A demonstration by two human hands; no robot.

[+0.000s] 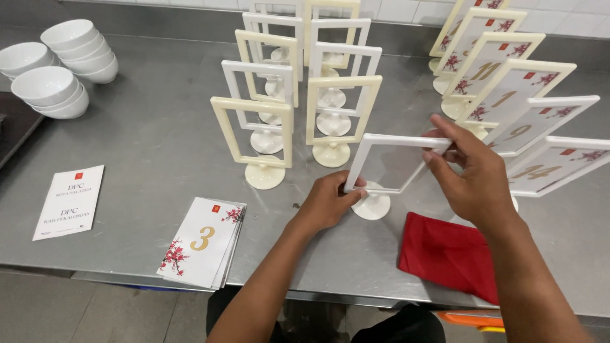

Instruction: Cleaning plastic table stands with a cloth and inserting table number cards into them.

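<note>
- Left hand [327, 202] pinches the lower corner of the empty white plastic frame stand [389, 166]; right hand [473, 171] grips its top edge
- Stand's round foot sits on the steel table [152, 152] just beside the left thumb
- Best keep both grips steady and the frame slot clear, I'd judge

steel table [159, 140] — scuffed | white tiled wall [406, 9] | grey floor [95, 311]

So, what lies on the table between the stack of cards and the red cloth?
In the head view, the left hand and its forearm cross that stretch, between the card stack and red cloth.
</note>
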